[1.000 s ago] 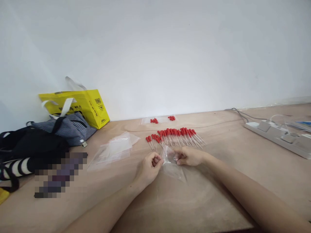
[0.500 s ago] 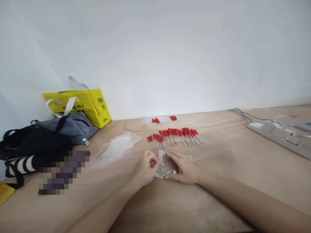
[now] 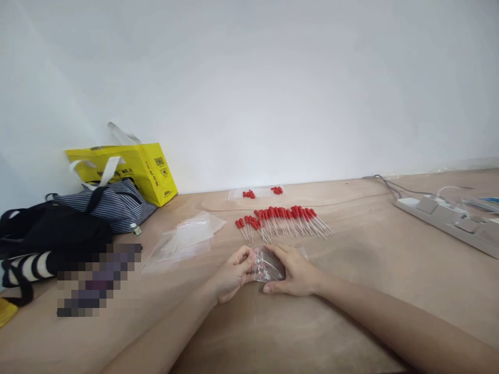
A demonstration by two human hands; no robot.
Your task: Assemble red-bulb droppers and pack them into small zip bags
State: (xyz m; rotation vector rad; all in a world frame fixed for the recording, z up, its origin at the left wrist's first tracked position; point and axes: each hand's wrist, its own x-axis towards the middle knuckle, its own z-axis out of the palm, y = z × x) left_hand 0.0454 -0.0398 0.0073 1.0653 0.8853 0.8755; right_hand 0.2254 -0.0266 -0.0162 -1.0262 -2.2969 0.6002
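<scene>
A clear plastic bag (image 3: pixel 268 266) lies on the table between my two hands. The fingers of my left hand (image 3: pixel 237 267) are closed on its left edge. My right hand (image 3: pixel 294 269) rests over the bag's right part, thumb and fingers spread apart. Just beyond the bag, several droppers with red bulbs (image 3: pixel 288 214) and clear stems lie in a row. Farther back, near the wall, clear bags (image 3: pixel 263 192) hold more red-bulbed pieces. Several flat clear bags (image 3: pixel 191 236) are piled to the left of my left hand.
A yellow bag (image 3: pixel 150 171), a striped bag (image 3: pixel 120 205) and a black bag (image 3: pixel 58 228) stand at the left, near a pixelated object (image 3: pixel 101 280). A white power strip (image 3: pixel 448 221) with cables lies at the right.
My left hand has turned, and its fingers have closed on the bag's left edge, which has been lowered a little. My right hand has hardly moved.
</scene>
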